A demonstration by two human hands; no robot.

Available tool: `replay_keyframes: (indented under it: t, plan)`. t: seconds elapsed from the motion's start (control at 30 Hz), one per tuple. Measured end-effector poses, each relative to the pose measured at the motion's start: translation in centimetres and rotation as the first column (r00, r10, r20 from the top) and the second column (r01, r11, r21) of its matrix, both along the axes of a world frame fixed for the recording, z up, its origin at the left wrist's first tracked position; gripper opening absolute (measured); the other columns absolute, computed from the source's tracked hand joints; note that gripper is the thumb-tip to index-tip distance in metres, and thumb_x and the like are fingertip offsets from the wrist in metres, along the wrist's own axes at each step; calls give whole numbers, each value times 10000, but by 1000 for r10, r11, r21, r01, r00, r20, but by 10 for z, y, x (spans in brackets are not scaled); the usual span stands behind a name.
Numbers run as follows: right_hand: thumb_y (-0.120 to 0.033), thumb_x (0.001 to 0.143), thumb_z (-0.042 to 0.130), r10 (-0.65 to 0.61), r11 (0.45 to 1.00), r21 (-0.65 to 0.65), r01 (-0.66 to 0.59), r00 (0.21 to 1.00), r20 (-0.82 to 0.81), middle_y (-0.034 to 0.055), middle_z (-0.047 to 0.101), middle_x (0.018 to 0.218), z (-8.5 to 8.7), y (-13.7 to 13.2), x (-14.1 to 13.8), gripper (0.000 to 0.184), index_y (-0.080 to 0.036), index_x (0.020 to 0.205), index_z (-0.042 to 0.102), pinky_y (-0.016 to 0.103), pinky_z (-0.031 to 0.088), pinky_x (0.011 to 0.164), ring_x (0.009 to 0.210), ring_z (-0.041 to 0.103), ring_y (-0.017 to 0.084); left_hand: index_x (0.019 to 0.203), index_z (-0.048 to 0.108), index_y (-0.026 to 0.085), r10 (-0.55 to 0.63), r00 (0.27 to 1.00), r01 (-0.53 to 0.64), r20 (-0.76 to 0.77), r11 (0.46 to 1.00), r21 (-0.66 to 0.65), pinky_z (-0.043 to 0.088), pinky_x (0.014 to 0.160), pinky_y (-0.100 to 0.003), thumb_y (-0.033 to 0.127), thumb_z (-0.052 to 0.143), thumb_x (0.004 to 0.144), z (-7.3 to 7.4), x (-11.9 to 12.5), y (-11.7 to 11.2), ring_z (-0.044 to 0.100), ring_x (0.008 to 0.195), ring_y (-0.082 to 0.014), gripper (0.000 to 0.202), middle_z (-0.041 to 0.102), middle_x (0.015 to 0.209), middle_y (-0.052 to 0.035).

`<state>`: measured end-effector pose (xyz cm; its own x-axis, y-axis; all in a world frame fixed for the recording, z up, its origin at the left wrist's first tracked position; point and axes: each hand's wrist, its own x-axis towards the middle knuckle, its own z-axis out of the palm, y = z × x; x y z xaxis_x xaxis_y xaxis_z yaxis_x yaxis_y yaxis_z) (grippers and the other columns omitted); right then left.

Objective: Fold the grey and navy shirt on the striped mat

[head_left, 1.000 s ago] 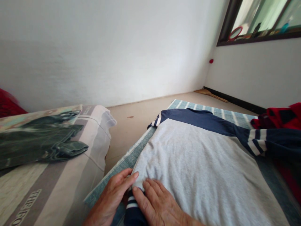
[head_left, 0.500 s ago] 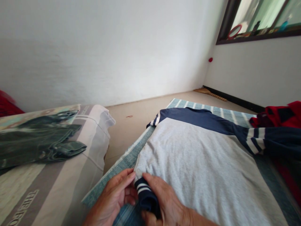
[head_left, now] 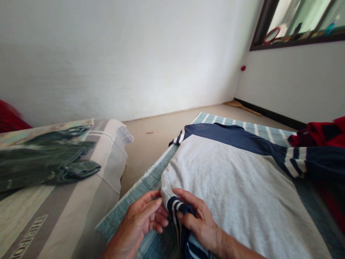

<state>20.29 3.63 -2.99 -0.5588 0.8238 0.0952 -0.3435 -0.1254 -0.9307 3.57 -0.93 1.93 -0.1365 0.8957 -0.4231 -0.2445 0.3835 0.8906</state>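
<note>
Pillow point(head_left: 88, 201) at 9 o'clock; left hand point(head_left: 140, 221) at 6, half-curled against the shirt point(head_left: 229, 187), pinch unclear; right hand point(head_left: 202, 225) pinching its striped cuff point(head_left: 176, 208); shirt flat on the mat point(head_left: 145, 183), centre to 3; soft, light, limp, so probably best gripped at hems.

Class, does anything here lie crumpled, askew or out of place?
Yes: a dark green garment lies crumpled on the pillow, and a red garment is heaped beside the sweatshirt at the mat's right edge.
</note>
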Motion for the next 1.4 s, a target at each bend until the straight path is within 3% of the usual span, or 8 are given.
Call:
replay_keyframes:
  t: [0.17, 0.3, 0.5, 0.7, 0.93, 1.23, 1.3, 1.4]
  plan:
    - [-252, 696, 662, 28, 987, -158, -37, 998, -58, -7, 640, 818, 6, 8, 6, 383, -196, 1075, 683, 272, 410, 721, 722, 534, 136, 1055, 593, 157, 19, 998, -18, -60, 1000, 8, 465, 486, -249, 476, 789, 668, -5, -1, 2, 618, 545, -171, 539, 696, 685, -42]
    - [-272, 676, 690, 36, 979, -199, -53, 995, -90, -12, 645, 796, 6, 9, 9, 417, -198, 1086, 676, 268, 408, 710, 714, 546, 140, 1028, 624, 136, 145, 968, -139, -207, 989, 43, 449, 500, -239, 467, 790, 639, -7, 1, 6, 600, 540, -159, 537, 672, 625, -17]
    - [-351, 661, 758, 131, 977, -155, -149, 984, -116, 12, 680, 902, 10, 13, 10, 452, -208, 1081, 671, 289, 431, 759, 801, 595, 170, 1090, 643, 143, 323, 918, -304, -229, 946, 115, 532, 743, -289, 419, 814, 600, -3, 14, 12, 680, 963, -272, 588, 738, 989, -104]
    - [-587, 727, 704, 190, 969, -114, -218, 957, -218, 74, 703, 939, -1, 22, 15, 567, -176, 1117, 689, 339, 450, 821, 882, 635, 216, 1210, 645, 196, 259, 927, -223, -273, 962, 155, 449, 1021, -373, 462, 717, 737, -18, 20, 13, 577, 1198, -305, 548, 664, 1246, -88]
    - [-551, 728, 744, -151, 958, -251, 141, 988, -23, -26, 580, 576, 4, 32, 18, 429, -152, 881, 707, 217, 367, 529, 518, 480, 95, 1244, 634, 188, 233, 786, -62, -573, 951, 302, 307, 1147, -434, 391, 658, 785, -35, 46, 19, 436, 1342, -302, 502, 529, 1414, -107]
    - [-474, 619, 852, -119, 948, -280, 152, 984, 130, 23, 693, 704, 4, 53, 32, 747, -149, 1225, 560, 252, 457, 571, 633, 631, 176, 1319, 578, 168, 241, 579, 210, -779, 879, 428, 347, 1122, -495, 232, 552, 830, -59, 91, 27, 393, 1368, -326, 495, 429, 1485, -153]
    - [-434, 618, 864, -95, 937, -329, 120, 991, 91, 41, 720, 753, 1, 56, 34, 688, -151, 1183, 593, 252, 472, 582, 627, 647, 171, 1321, 572, 158, 229, 587, 226, -777, 875, 429, 336, 1127, -507, 227, 564, 814, -59, 95, 25, 391, 1368, -330, 512, 434, 1481, -155]
    - [-386, 635, 862, -43, 930, -365, 41, 999, 3, 59, 739, 789, 0, 59, 37, 493, -139, 1021, 680, 246, 490, 598, 623, 663, 162, 1368, 520, 176, 190, 700, 179, -689, 887, 426, 322, 1144, -457, 230, 587, 795, -51, 93, 24, 405, 1364, -301, 579, 456, 1472, -126]
